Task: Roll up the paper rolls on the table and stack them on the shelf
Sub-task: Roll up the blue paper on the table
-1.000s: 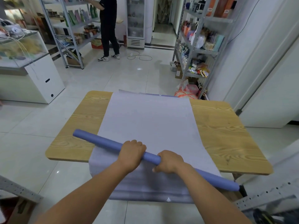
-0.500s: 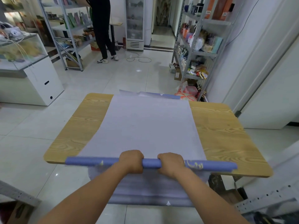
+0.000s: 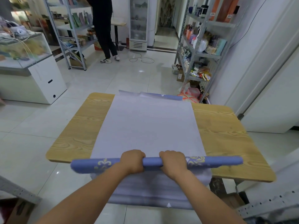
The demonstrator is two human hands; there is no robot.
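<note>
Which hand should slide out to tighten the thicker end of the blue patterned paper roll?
Probably the left hand. It grips the blue patterned paper roll nearer that thicker end; the right hand grips on the thinner side.

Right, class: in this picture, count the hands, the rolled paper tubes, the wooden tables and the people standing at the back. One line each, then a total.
Hands: 2 (left hand, right hand)
Rolled paper tube: 1
Wooden table: 1
Person standing at the back: 1
Total: 5
</note>
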